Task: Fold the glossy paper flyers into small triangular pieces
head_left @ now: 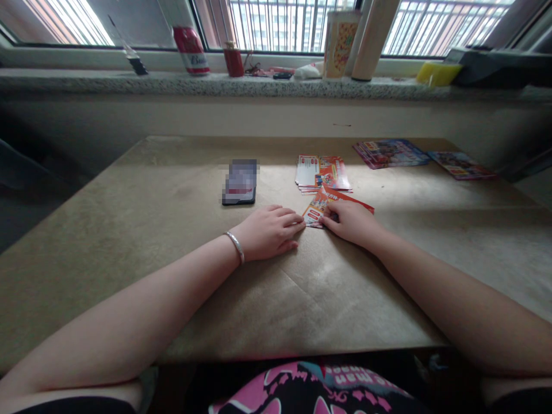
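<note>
Tabletop: beige, faintly mottled, with a soft sheen; the table (107, 230) stands near the wall (259, 118) under the window, a pale band of light crossing its far half.
Orange flyers: the overlapping flyers (314, 214) lie on the table between the 2 hands, fanned a little at an angle.
Left hand: the left hand (271, 233) rests loosely on the tabletop, fingers extended, tips at the flyers' left edge, gripping nothing; a silver bracelet (235, 247) circles the wrist.
Right hand: the right hand (351, 220) is curled over the flyers, thumb and forefinger drawn together; I cannot tell whether they pinch a sheet.
Beyond the hands: an orange-and-white stack (323, 172) sits just behind the flyers, a phone (240, 183) to its left, and 2 bluish leaflet piles (392, 153) toward the far right corner.
Windowsill: the speckled stone sill (276, 88) carries a red-and-white can (191, 50), a small red bottle (233, 59), a tall patterned cup (340, 46) and a yellow object (440, 74).
Outside: vertical railings (448, 29), bright daylight.
</note>
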Demonstrator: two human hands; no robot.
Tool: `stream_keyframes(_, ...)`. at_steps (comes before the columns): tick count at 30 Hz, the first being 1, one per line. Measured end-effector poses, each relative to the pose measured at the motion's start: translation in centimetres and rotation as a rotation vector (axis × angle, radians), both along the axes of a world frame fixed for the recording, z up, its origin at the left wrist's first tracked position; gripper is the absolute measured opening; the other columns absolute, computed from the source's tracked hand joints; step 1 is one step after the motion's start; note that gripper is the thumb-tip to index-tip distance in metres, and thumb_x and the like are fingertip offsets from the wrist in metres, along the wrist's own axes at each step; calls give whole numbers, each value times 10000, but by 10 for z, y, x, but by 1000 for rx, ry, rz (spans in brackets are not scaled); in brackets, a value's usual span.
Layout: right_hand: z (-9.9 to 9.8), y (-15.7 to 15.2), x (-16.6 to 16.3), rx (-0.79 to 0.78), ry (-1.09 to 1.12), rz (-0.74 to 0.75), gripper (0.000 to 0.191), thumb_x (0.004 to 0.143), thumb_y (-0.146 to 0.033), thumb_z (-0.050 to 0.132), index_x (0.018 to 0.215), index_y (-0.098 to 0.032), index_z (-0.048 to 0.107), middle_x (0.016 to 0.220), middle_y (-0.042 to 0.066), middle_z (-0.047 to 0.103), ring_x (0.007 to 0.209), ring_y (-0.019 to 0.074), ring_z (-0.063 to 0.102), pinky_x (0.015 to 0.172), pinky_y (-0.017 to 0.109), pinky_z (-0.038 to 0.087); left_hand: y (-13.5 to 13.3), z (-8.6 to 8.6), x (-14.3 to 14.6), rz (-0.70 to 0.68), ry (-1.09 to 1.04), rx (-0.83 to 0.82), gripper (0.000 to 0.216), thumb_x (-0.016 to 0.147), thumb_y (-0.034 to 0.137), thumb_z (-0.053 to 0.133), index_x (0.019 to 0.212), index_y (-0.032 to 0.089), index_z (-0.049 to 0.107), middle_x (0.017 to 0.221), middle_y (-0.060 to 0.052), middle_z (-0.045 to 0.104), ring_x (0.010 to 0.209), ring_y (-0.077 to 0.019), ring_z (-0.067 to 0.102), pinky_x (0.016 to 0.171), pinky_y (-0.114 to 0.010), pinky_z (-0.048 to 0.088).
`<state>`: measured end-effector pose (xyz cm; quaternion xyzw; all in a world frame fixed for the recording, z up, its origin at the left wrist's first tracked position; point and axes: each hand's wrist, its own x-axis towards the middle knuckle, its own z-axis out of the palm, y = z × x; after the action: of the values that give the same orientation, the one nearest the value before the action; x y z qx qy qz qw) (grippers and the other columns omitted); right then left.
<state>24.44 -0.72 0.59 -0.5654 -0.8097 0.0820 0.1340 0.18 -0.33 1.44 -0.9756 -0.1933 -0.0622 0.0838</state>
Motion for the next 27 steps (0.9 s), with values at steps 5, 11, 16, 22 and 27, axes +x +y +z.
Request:
stream_keyframes(5, -1, -1, 2, 6, 15, 5, 213, 836, -382, 571, 713, -209, 557, 764, 26, 663, 675, 160, 553, 578, 265, 314, 1, 2, -2, 15, -36, -14, 360, 948, 370, 473, 1207, 167, 620, 1184, -77, 658, 1070, -222, 613, 949, -368, 476)
stream_keyframes(11, -3, -1, 2, 15, 20, 4, 207, 826, -380, 581, 712, -208, 566, 774, 31, 665, 670, 157, 551, 577, 265, 319, 4, -1, -7, -4, -134, 2, 283, 926, 262, 482, 1114, 173, 674, 1115, -59, 692, 1007, -200, 641, 893, -342, 519)
stream_keyframes(16, -2, -1, 1, -3, 30, -5, 195, 818, -372, 582, 709, -211, 571, 765, 28, 664, 658, 157, 546, 568, 270, 317, 7, -8, -8, 5, -244, 12, 262, 939, 215, 443, 952, 155, 698, 1040, -63, 706, 970, -173, 652, 857, -312, 549)
stream_keyframes(22, -4, 0, 3, 0, 65, 9, 191, 816, -365, 590, 705, -209, 577, 751, 22, 661, 658, 155, 550, 577, 269, 337, 8, -7, -4, -114, -152, -44, 410, 917, 306, 514, 1282, 125, 554, 1300, -137, 594, 1252, -247, 514, 1042, -421, 455)
stream_keyframes(27, -5, 1, -2, -8, 156, -5, 210, 825, -365, 588, 689, -206, 584, 721, 14, 652, 629, 141, 540, 581, 262, 355, 8, -5, -2, -84, -95, -62, 431, 939, 377, 497, 1301, 147, 544, 1277, -118, 613, 1223, -255, 531, 1069, -465, 404)
